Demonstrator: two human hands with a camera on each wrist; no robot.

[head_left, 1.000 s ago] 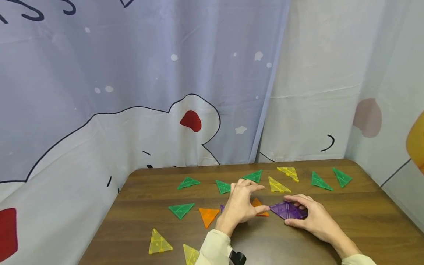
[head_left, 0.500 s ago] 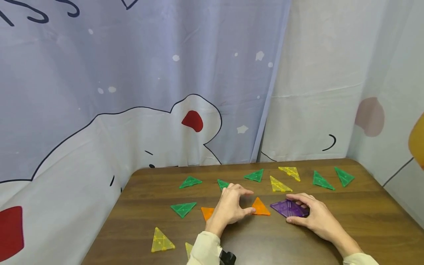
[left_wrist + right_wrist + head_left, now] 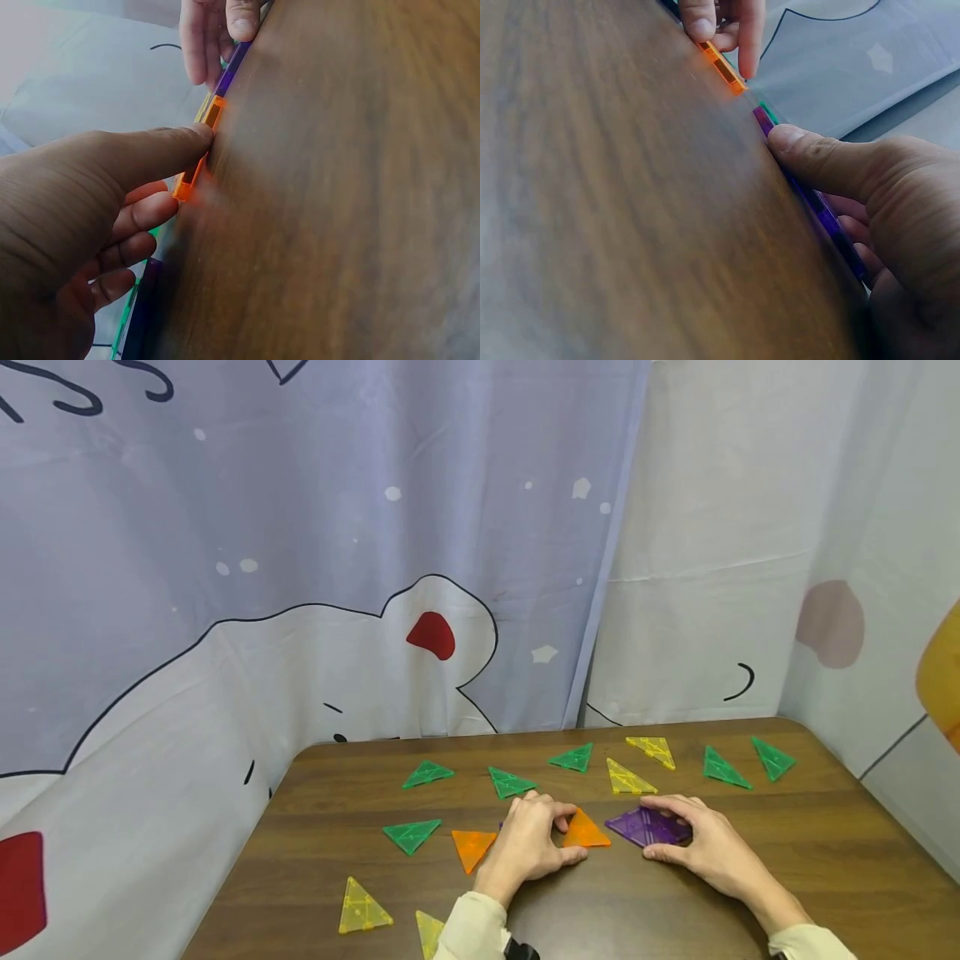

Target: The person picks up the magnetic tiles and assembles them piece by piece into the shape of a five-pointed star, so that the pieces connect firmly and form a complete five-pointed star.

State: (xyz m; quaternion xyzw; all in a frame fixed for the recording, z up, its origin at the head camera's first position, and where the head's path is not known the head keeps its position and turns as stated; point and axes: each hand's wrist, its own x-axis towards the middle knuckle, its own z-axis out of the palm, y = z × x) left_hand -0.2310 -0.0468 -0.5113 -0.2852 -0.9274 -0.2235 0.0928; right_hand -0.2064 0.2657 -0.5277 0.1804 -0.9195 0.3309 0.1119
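My left hand (image 3: 528, 839) pinches an orange translucent triangle tile (image 3: 587, 831) lying flat on the table, index finger at its far tip and thumb by its near left corner. In the left wrist view the thumb lies against the edge of that orange tile (image 3: 204, 150). To its right, my right hand (image 3: 708, 843) grips a flat purple diamond of triangle tiles (image 3: 641, 827) between thumb and fingers, its right end partly covered. A small gap separates the purple diamond from the orange tile, as the right wrist view shows too.
Green triangle tiles (image 3: 411, 837) and yellow ones (image 3: 630, 778) are scattered over the wooden table (image 3: 300, 827). A second orange triangle (image 3: 472, 849) lies left of my left hand, near a mostly hidden purple piece (image 3: 501, 825). A printed curtain (image 3: 337, 527) hangs behind.
My left hand has drawn back leftward from the purple diamond's left corner, and its fingers have closed on the orange triangle tile. The right hand stays on the purple diamond.
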